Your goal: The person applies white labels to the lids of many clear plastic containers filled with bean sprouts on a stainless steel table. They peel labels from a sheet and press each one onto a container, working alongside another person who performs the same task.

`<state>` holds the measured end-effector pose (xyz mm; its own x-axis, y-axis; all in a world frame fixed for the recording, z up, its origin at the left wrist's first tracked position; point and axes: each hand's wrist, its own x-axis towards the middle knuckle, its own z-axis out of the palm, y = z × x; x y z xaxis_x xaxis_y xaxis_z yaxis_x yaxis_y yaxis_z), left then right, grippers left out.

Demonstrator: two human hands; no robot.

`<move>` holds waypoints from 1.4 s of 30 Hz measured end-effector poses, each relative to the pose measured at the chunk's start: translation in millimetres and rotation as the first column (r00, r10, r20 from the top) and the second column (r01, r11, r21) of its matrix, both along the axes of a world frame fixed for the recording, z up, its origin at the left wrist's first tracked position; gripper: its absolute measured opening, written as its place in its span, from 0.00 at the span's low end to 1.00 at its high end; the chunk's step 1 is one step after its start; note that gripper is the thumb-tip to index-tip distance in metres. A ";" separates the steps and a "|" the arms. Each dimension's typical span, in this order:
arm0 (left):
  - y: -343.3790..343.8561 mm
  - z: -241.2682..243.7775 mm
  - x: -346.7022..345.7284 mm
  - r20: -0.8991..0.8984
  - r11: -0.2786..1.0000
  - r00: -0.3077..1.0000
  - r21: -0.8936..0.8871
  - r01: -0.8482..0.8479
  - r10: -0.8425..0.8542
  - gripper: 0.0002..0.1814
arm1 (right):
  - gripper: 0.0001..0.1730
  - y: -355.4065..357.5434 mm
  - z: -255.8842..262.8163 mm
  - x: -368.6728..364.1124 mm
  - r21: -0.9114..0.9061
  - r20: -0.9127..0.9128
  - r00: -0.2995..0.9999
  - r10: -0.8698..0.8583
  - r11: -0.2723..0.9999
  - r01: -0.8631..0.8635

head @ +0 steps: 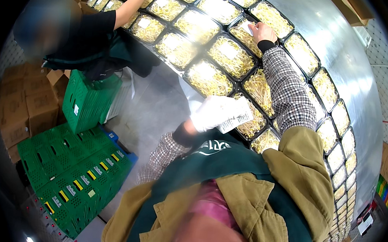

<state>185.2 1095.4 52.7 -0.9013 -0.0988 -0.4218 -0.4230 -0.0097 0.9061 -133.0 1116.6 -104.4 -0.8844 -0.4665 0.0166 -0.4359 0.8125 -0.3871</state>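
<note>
My left hand (211,113), in a white glove, grips a stack of printed white labels (236,120) close to my chest. Bare and stretched forward, my right hand (266,33) has its fingertips on a white label (247,27) over a black plastic tray of bean sprouts (242,35). Whether that label is stuck down I cannot tell. Around it stand rows of similar clear-covered sprout trays. A nearby tray (231,56) bears a white label, while the tray below it (259,92) shows none. Part of the rows is hidden by my right sleeve.
The trays cover much of a curved-looking metal table (361,89). At left, a co-worker's arm (131,7) reaches over the far trays. Stacked green plastic crates (75,173) and cardboard boxes (30,102) stand on the left. Another cardboard box (352,10) sits at upper right.
</note>
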 end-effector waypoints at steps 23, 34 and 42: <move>-26.6 -30.9 -45.3 -0.360 0.962 0.909 -0.085 -0.259 0.213 0.10 | 0.22 -3.9 -1.8 5.3 -0.101 0.241 0.964 -0.112 0.985 0.140; -25.7 -31.8 -49.0 -0.327 0.973 0.930 -0.102 -0.209 0.166 0.13 | 0.33 -8.7 14.6 -1.6 0.307 -0.012 0.995 0.096 0.948 -0.088; -38.5 -43.8 -51.9 -0.316 0.891 0.927 -0.333 -0.307 0.201 0.09 | 0.29 35.4 7.3 -11.6 -0.103 0.217 0.912 0.348 0.937 -0.333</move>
